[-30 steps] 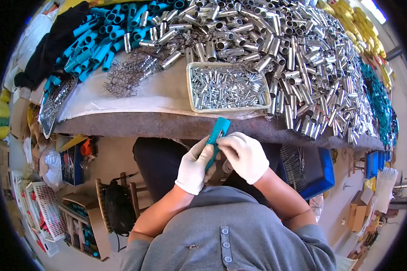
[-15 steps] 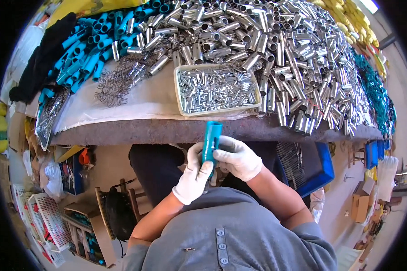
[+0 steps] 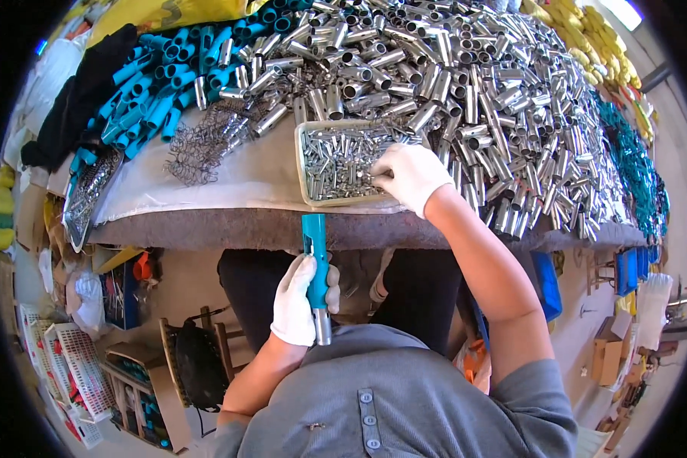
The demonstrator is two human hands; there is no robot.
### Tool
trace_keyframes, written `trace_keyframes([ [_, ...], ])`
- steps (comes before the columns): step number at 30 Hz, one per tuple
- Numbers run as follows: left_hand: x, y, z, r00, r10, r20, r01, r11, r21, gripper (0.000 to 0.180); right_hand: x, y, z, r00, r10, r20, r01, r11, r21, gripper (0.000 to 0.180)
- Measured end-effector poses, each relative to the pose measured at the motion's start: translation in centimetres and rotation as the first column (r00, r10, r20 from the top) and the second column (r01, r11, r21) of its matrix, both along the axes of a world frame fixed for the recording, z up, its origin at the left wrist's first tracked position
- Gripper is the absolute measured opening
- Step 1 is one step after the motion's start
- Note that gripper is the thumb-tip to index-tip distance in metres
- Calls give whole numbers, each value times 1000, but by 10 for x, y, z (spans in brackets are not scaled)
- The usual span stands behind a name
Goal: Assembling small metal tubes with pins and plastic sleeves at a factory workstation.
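My left hand (image 3: 291, 305), in a white glove, is closed around a teal tube (image 3: 314, 233) with a slot in its side. The tube stands nearly upright in the view, and a shiny metal tube (image 3: 323, 328) sticks out of its lower end. My gloved right hand (image 3: 414, 179) reaches over a shallow pale tray (image 3: 303, 179) of small metal pins (image 3: 332, 156). Its thumb and fingers are pinched together among the pins; what lies between the fingertips is too small to make out.
Shiny metal tubes (image 3: 504, 99) are heaped across the back and right of the table. Teal tubes (image 3: 149, 99) pile up at the far left, beside tangled wire springs (image 3: 198, 149). A padded grey edge (image 3: 244, 229) fronts the table. A blue crate (image 3: 546, 286) stands below, right.
My right hand has let go of the teal tube and moved up and right to the tray. My left hand, still holding the tube, has shifted left and down.
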State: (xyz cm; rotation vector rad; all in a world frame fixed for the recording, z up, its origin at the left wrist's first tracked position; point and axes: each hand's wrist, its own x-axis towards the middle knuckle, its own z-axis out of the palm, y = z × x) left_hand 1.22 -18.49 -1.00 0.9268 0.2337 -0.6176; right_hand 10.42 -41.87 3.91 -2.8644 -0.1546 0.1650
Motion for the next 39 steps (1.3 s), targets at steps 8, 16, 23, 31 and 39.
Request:
trace_keyframes([
  [8, 14, -2, 0, 985, -158, -76, 112, 901, -420, 29, -13, -7, -11, 952, -194, 237, 109, 938, 330, 13],
  [16, 23, -15, 8, 997, -70, -13, 62, 950, -305, 30, -63, 37, 10, 943, -46, 330, -203, 705, 679, 14],
  [23, 20, -21, 10, 992, -118, 33, 122, 959, -255, 31, -83, 54, -9, 990, -123, -62, 100, 340, 935, 10],
  [31, 18, -25, 13, 992, -117, 36, 121, 981, -149, 30, -92, 57, -18, 929, -167, -330, 349, 108, 931, 9],
  [39, 13, -28, 16, 992, -108, 67, 113, 990, -79, 37, -97, 58, -20, 891, -214, -401, 428, 96, 899, 11],
])
